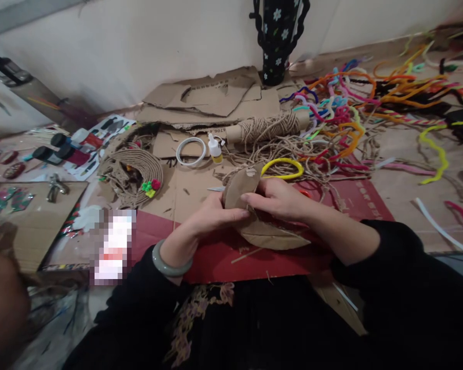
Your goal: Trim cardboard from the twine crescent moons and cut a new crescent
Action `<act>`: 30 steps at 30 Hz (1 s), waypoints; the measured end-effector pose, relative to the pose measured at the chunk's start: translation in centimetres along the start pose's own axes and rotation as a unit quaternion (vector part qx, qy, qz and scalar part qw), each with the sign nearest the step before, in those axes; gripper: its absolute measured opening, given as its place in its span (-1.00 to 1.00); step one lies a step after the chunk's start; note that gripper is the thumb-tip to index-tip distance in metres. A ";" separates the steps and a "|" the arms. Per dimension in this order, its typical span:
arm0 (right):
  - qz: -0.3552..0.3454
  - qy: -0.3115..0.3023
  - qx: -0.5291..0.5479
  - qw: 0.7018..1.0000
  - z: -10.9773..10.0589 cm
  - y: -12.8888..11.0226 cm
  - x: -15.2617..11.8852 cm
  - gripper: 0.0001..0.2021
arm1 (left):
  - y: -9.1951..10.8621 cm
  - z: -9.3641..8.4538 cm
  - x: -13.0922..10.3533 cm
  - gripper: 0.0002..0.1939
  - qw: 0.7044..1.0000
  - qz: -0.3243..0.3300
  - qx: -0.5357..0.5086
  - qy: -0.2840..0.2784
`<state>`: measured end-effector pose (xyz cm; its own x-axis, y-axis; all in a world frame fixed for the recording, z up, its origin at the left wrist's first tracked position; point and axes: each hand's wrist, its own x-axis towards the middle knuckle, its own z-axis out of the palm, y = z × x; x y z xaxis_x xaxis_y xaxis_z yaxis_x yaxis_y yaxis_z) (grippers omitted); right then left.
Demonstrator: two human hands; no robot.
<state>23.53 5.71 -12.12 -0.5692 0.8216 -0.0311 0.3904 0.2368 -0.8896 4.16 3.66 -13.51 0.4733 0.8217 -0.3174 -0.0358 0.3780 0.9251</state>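
A curved, crescent-like piece of brown cardboard (273,236) is held up over the red sheet (216,257) in front of me. My left hand (216,210) grips its left part, the thumb lying across the front. From the right, my right hand (273,198) pinches the same piece near its middle, thumb pointing left. The thumbs are close together, and the fingers behind the cardboard are hidden. Just beyond my hands lie a yellow ring (283,168), tangled twine (266,149) and a small glue bottle (215,149).
A twine-wrapped coil (139,169) and paint jars (73,154) are at the left. Behind are a white ring (191,151), torn cardboard (216,95) and a flowered black tumbler (277,46). Colourful pipe cleaners (343,103) spread across the right. Part of another person (2,303) shows at the left edge.
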 end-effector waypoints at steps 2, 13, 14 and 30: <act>0.002 -0.012 0.026 1.000 0.0 0.2 0.1 -0.70 | -0.2 0.1 0.1 -0.57 1.000 0.016 -0.011 -0.005; -0.031 0.001 0.064 0.997 0.2 1.1 0.4 -0.68 | -0.8 0.4 0.0 -0.61 0.996 0.079 0.022 0.030; -0.029 0.003 0.069 0.997 0.2 1.0 0.4 -0.69 | -0.8 0.4 0.0 -0.62 0.996 0.084 0.028 0.034; -0.016 0.008 -0.002 1.000 -0.9 0.7 0.3 -0.60 | -0.4 0.4 -0.2 -0.58 0.991 0.094 -0.041 0.083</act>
<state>24.27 6.60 -12.34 -0.5691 0.8222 0.0043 0.3752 0.2644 -0.8885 4.44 3.15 -13.76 0.3010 0.9372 -0.1765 -0.1855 0.2391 0.9531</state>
